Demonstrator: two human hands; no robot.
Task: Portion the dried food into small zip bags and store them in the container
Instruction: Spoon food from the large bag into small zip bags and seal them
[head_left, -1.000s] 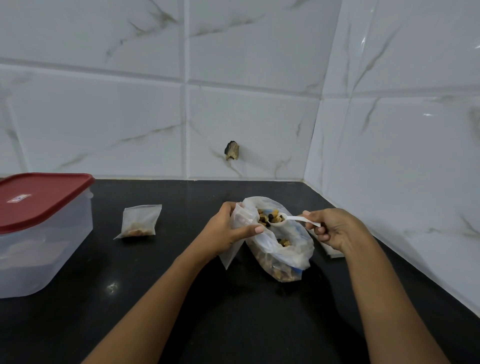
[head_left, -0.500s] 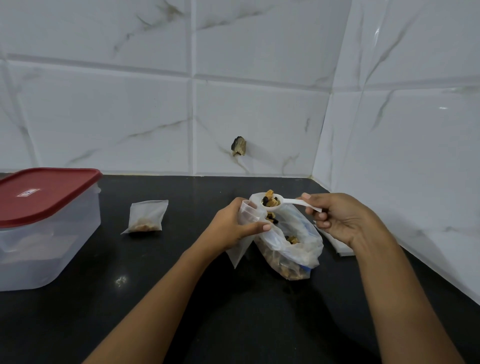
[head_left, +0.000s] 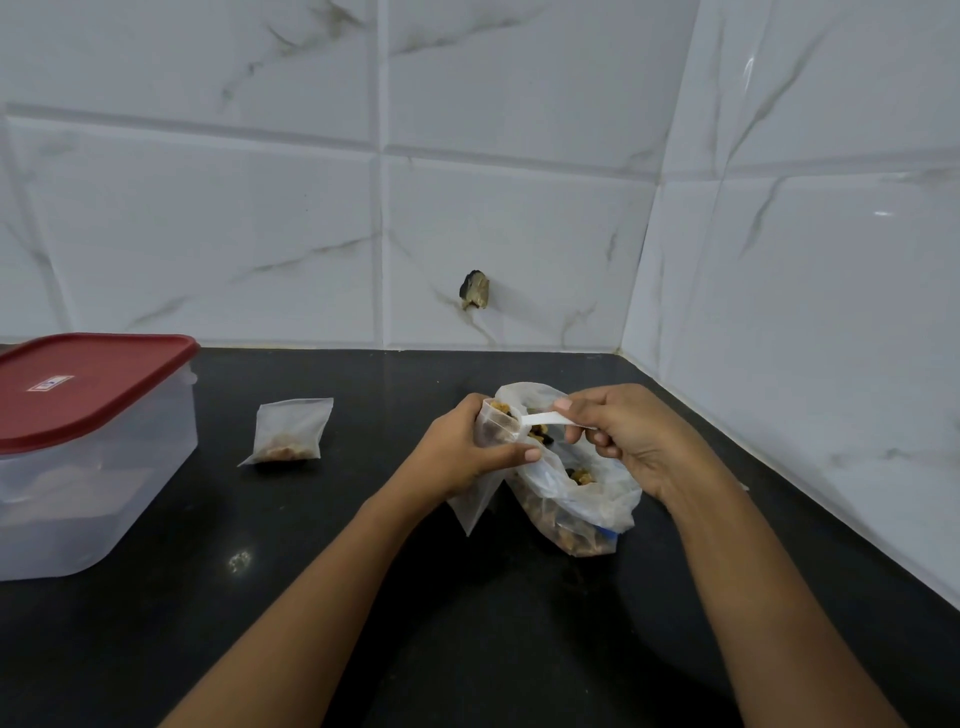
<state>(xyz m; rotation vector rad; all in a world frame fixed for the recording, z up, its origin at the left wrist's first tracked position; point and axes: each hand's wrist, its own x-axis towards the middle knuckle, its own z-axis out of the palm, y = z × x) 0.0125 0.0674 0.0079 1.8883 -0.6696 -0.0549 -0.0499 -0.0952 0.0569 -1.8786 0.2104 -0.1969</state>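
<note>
Black worktop (head_left: 363, 597) under white marbled tiles: near its back right corner, the left hand (head_left: 467, 452) grips a small zip bag (head_left: 493, 428) by the mouth. Close beside it, the right hand (head_left: 623, 436) pinches a white plastic spoon (head_left: 545, 418), tipping dried food in above the large supply bag (head_left: 582, 499). A spoon tilted wide of that narrow mouth could scatter pieces. One filled zip bag (head_left: 291, 431) lies mid-worktop, and the red-lidded container (head_left: 93, 467) stands closed at the left edge.

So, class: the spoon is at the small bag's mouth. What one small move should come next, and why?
Probably tip the spoon to empty it: the right hand holds its bowl at the open mouth of the small zip bag, gripped by the left hand.
</note>
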